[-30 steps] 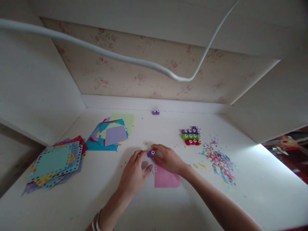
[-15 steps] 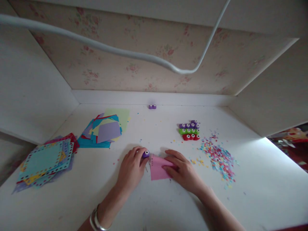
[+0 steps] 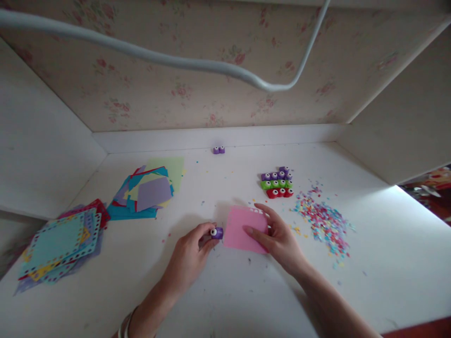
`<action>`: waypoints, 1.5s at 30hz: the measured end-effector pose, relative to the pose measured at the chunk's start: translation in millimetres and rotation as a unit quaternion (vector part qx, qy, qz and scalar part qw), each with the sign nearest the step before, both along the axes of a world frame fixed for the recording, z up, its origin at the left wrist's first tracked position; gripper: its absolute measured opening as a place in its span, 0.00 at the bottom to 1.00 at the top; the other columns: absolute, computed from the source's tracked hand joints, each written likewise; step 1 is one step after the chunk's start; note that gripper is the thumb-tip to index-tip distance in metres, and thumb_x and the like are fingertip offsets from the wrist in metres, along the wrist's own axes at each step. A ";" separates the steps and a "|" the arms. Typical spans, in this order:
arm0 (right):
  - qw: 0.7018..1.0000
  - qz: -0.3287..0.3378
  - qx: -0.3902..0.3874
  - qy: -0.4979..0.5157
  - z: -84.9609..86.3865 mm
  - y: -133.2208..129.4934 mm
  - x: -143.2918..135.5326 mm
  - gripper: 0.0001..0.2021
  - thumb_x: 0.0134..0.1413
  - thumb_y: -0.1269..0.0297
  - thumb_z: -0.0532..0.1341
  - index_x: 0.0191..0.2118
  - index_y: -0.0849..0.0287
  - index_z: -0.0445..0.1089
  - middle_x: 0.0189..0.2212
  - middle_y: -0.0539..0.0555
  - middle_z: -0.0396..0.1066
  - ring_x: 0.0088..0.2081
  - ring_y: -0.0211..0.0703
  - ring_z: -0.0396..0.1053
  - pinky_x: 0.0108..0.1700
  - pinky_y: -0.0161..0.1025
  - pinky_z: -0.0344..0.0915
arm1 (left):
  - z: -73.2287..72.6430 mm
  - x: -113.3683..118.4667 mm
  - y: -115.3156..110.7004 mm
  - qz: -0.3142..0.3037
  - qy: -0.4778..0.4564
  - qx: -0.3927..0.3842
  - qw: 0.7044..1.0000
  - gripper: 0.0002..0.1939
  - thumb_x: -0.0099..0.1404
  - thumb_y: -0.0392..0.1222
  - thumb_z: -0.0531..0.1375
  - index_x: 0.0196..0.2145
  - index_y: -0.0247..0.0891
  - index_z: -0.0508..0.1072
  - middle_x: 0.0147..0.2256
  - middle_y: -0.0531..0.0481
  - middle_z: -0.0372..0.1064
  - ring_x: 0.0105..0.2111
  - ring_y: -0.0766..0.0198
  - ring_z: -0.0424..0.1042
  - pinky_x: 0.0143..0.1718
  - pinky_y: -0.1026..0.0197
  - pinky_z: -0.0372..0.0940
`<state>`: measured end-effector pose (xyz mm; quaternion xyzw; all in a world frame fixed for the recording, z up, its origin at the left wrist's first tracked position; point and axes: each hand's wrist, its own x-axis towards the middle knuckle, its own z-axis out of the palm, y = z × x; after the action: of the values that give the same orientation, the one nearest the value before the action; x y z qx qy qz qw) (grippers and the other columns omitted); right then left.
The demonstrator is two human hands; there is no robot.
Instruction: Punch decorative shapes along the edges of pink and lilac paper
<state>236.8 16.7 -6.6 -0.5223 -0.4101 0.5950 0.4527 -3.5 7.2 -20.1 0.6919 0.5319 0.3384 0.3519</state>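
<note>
My left hand (image 3: 192, 251) pinches a small purple paper punch (image 3: 218, 233) with a white and black button between thumb and fingers. Just to its right, a square of pink paper (image 3: 239, 234) is held by my right hand (image 3: 282, 241), the thumb on top and the other fingers behind it. A short row of punched holes shows at the sheet's far edge, near my right fingertips. The punch's mouth is close to the paper's left edge; whether they touch, I cannot tell.
Purple, green and red punches (image 3: 276, 184) stand in rows at the right, beside a heap of coloured confetti (image 3: 322, 220). Two purple punches (image 3: 219, 150) sit at the back. Plain sheets (image 3: 153, 193) and hole-edged sheets (image 3: 59, 237) lie left. A white cable (image 3: 197, 63) hangs across the front.
The pink paper has been turned, so its punched edge now lies at the far side instead of the left. The punch has turned and its mouth now faces right.
</note>
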 end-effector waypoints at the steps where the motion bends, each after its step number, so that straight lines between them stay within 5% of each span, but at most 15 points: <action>1: 1.000 0.007 -0.001 0.000 -0.5 -0.2 -0.6 0.35 0.47 0.55 0.73 0.59 0.50 0.59 0.39 0.50 0.75 0.29 0.37 0.74 0.28 0.33 0.72 | 0.1 0.3 -0.1 -0.002 -0.003 -0.001 1.000 0.12 0.66 0.36 0.63 0.47 0.45 0.72 0.41 0.54 0.79 0.39 0.64 0.79 0.43 0.64 0.73; 25: 0.997 0.065 0.006 -0.039 -13.1 -4.8 -0.2 0.34 0.53 0.54 0.70 0.62 0.50 0.57 0.35 0.49 0.74 0.26 0.37 0.71 0.26 0.36 0.72 | -6.7 -2.8 -1.3 -0.029 0.029 0.062 0.997 0.14 0.67 0.38 0.63 0.51 0.44 0.73 0.45 0.49 0.78 0.42 0.60 0.79 0.43 0.60 0.76; 29: 0.991 0.072 0.028 -0.108 -15.5 -6.3 -0.4 0.33 0.54 0.52 0.68 0.62 0.50 0.58 0.36 0.50 0.75 0.27 0.40 0.73 0.27 0.38 0.74 | -5.4 -1.9 -1.0 -0.044 0.051 0.092 0.994 0.14 0.67 0.38 0.63 0.51 0.44 0.74 0.44 0.48 0.78 0.42 0.59 0.79 0.43 0.58 0.76; 33: 0.940 0.068 0.153 -0.299 -14.5 -6.9 1.3 0.27 0.57 0.53 0.66 0.60 0.53 0.64 0.46 0.58 0.75 0.42 0.50 0.76 0.43 0.48 0.76 | -3.5 0.0 -2.2 -0.069 0.088 0.120 0.986 0.16 0.64 0.36 0.66 0.50 0.45 0.75 0.43 0.50 0.78 0.43 0.58 0.77 0.47 0.54 0.74; 37: 0.852 0.058 0.322 -0.409 -9.0 -9.3 6.0 0.24 0.60 0.59 0.64 0.61 0.53 0.64 0.62 0.63 0.62 0.60 0.57 0.64 0.58 0.57 0.67 | -1.6 -1.0 -6.0 -0.069 0.106 0.139 0.982 0.19 0.65 0.39 0.66 0.53 0.44 0.73 0.48 0.47 0.76 0.47 0.56 0.75 0.51 0.51 0.72; 45: 0.772 0.178 0.362 -0.492 -11.6 -11.5 8.0 0.22 0.63 0.62 0.61 0.62 0.53 0.65 0.57 0.58 0.71 0.60 0.55 0.66 0.65 0.63 0.56 | 1.7 -4.2 -7.1 -0.075 0.134 0.133 0.979 0.13 0.70 0.39 0.60 0.52 0.43 0.74 0.44 0.47 0.76 0.45 0.57 0.75 0.48 0.54 0.73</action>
<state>244.8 5.2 -18.2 -0.4591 -0.8473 0.1339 0.2310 -7.7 0.0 -18.4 0.8094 0.4711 0.2831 0.2068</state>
